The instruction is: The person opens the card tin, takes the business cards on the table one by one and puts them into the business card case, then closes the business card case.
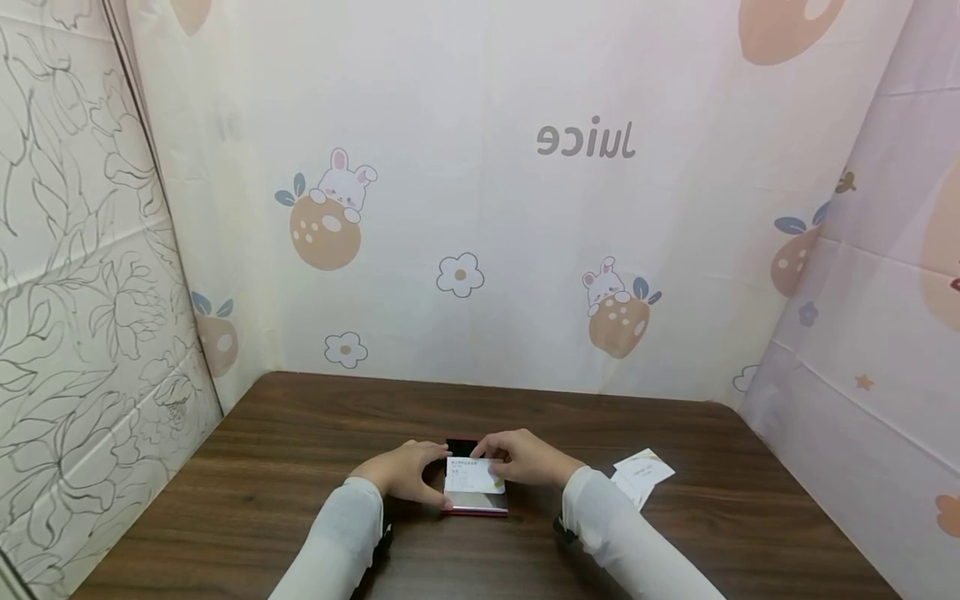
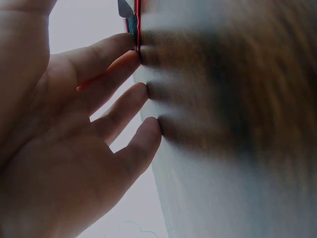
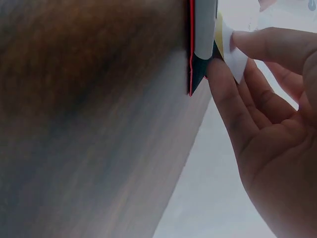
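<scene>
A flat card case (image 1: 480, 502) with red edges, a black upper part and a silvery lower part lies on the table. Over it is a white business card (image 1: 467, 477) with print on its face. My right hand (image 1: 528, 458) pinches this card at its right side, thumb on the face; in the right wrist view the card (image 3: 237, 54) tilts beside the silvery part. My left hand (image 1: 405, 473) rests at the case's left side, thumb by the lower corner. Its spread fingers (image 2: 148, 134) touch the wooden surface and the case's edge in the left wrist view.
Several loose white cards (image 1: 643, 473) lie overlapping on the table, right of my right forearm. The dark wooden table (image 1: 315, 417) ends at a printed curtain (image 1: 480, 208) behind, with further hangings at both sides.
</scene>
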Available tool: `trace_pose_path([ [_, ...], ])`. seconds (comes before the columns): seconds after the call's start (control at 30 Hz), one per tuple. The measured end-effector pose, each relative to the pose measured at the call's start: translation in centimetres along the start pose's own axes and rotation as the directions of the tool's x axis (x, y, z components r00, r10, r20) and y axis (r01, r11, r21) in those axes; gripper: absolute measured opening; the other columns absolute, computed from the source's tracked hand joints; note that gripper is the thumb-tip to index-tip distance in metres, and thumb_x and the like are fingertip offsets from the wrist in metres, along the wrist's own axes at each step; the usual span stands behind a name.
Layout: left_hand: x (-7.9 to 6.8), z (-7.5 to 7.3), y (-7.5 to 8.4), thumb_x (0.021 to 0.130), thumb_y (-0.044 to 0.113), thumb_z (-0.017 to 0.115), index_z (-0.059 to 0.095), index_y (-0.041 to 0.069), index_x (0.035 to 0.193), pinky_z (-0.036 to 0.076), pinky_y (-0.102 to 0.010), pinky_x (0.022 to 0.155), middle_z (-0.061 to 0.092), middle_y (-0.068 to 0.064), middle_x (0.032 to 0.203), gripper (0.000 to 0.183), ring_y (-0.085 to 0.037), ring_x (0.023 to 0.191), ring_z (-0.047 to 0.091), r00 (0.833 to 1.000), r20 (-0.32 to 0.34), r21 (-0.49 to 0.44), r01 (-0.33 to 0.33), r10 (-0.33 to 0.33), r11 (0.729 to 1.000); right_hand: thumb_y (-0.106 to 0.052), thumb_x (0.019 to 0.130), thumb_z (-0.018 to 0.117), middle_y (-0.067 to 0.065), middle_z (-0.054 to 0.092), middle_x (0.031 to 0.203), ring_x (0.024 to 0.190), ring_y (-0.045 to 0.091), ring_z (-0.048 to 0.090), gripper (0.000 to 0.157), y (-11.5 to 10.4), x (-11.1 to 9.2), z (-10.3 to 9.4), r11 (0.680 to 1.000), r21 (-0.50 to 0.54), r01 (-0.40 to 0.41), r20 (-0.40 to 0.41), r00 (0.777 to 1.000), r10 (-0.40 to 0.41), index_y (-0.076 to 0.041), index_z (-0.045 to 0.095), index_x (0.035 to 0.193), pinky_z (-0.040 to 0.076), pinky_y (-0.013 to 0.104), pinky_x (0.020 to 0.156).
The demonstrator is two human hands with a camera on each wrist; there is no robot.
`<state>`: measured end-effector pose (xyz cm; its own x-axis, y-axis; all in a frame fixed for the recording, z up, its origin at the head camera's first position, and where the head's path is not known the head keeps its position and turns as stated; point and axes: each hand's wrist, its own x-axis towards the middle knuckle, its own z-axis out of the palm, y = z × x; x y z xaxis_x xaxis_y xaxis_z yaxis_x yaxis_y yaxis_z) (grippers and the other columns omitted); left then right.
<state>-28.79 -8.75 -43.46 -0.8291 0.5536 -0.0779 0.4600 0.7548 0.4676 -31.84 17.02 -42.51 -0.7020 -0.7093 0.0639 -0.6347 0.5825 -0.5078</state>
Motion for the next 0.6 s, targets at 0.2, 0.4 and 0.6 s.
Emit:
trace_pose_path([
  [0.2, -0.02, 0.02, 0.0, 0.078, 0.049, 0.082, 0.052, 0.008, 0.145, 0.036, -0.056, 0.108, 0.046, -0.011, 0.151, 0.084, -0.034, 0.14, 0.037, 1.0, -0.002, -0.006, -0.001, 0.001, 1.0, -0.004, 0.095, 0.066, -0.005, 0.069, 0.11, 0.088, 0.007, 0.057, 0.026, -0.1, -0.23, 0.14, 1.0, -0.004, 0.006, 0.029, 1.0, -0.006, -0.018, 0.072, 0.117, 0.052, 0.029, 0.083],
  [0.4, -0.1, -0.03, 0.08, 0.079, 0.048, 0.083, 0.054, 0.008, 0.144, 0.036, -0.056, 0.109, 0.047, -0.011, 0.151, 0.082, -0.034, 0.14, 0.037, 1.0, -0.005, -0.007, -0.007, 0.007, 1.0, -0.003, 0.094, 0.067, -0.007, 0.068, 0.11, 0.092, 0.005, 0.058, 0.029, -0.01, -0.47, 0.2, 1.0, 0.006, 0.021, 0.065, 0.998, -0.022, -0.019, 0.071, 0.118, 0.052, 0.028, 0.085],
  [0.6, -0.28, -0.05, 0.17, 0.079, 0.049, 0.082, 0.053, 0.01, 0.145, 0.036, -0.057, 0.108, 0.046, -0.01, 0.152, 0.083, -0.033, 0.14, 0.037, 1.0, -0.002, 0.002, 0.003, -0.003, 1.0, -0.004, 0.094, 0.067, -0.009, 0.067, 0.104, 0.092, 0.004, 0.059, 0.027, -0.41, -0.65, 0.35, 1.0, 0.018, 0.014, 0.09, 0.996, -0.016, -0.018, 0.071, 0.117, 0.052, 0.029, 0.085],
])
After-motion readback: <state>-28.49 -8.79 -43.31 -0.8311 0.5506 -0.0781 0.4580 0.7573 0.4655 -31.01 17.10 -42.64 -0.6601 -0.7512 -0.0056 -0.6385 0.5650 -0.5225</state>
